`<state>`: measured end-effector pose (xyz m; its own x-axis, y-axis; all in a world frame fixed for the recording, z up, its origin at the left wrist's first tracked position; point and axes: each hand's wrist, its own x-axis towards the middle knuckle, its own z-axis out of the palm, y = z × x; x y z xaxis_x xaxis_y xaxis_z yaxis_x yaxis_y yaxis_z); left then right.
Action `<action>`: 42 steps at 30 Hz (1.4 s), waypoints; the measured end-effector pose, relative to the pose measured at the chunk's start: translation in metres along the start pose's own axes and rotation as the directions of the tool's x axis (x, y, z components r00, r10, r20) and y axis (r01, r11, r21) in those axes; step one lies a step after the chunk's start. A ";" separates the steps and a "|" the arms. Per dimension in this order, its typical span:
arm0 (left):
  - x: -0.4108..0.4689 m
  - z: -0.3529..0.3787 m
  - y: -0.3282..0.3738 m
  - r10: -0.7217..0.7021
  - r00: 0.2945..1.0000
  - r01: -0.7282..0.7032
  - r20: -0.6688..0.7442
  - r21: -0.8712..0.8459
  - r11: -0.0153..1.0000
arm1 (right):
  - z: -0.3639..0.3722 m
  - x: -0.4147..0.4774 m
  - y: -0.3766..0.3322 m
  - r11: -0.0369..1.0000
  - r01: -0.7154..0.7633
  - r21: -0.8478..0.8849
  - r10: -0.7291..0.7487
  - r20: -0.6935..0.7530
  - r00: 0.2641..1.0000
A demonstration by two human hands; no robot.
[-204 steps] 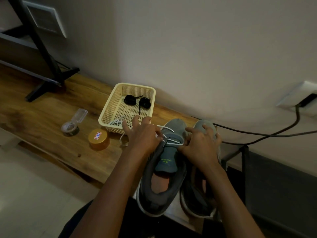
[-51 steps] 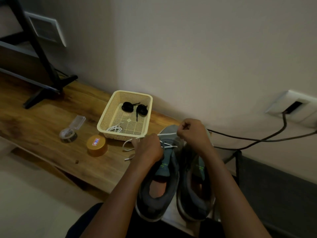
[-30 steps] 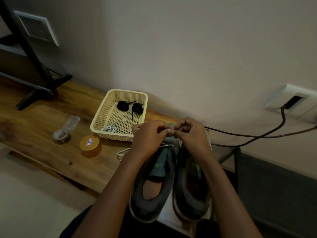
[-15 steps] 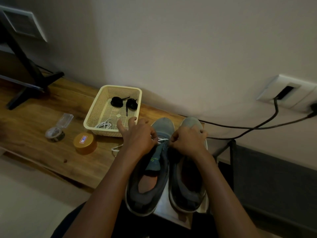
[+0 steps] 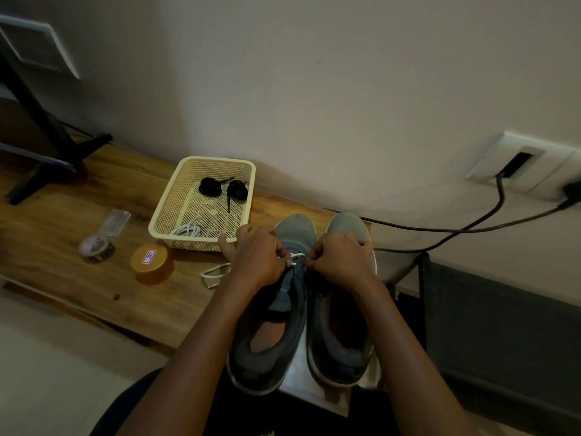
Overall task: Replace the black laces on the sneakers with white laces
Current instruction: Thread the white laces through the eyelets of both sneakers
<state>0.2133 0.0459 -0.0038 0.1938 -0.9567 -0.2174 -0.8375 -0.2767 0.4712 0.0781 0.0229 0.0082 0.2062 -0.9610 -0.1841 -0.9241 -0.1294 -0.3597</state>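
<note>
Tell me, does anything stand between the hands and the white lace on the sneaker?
Nothing visible does: the left hand and the right hand hold the white lace directly, over the sneaker nearer the basket.

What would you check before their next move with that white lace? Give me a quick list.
1. Old black laces off the sneakers, lying in the basket: ok.
2. Both hands, left hand and right hand, pinching the white lace over the sneaker nearer the basket: ok.
3. Lace ends even: cannot tell; one end trails on the table, the other is hidden.
4. A spare white lace waiting in the basket: ok.
5. The second sneaker laced: cannot tell; the right hand covers its eyelets.
</note>
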 end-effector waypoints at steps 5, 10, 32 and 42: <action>0.002 0.005 0.000 0.021 1.000 -0.021 0.013 0.002 1.000 | 0.003 0.003 0.001 1.000 0.003 0.022 -0.003 -0.005 1.000; 0.001 0.010 0.002 0.035 0.999 -0.035 0.017 -0.030 0.999 | 0.007 0.005 0.004 0.998 0.017 0.058 -0.016 -0.017 1.000; 0.001 0.017 0.003 0.003 0.999 -0.008 -0.052 -0.100 0.995 | 0.013 0.006 0.004 0.994 0.037 0.104 -0.037 -0.003 0.999; 0.000 0.019 0.003 0.062 0.990 -0.067 -0.123 -0.029 0.997 | 0.011 0.004 -0.001 0.997 0.036 0.063 -0.038 0.031 0.999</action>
<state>0.2008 0.0465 -0.0188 0.2027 -0.9759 -0.0804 -0.8334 -0.2150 0.5091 0.0835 0.0221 -0.0025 0.2510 -0.9475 -0.1983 -0.8940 -0.1483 -0.4229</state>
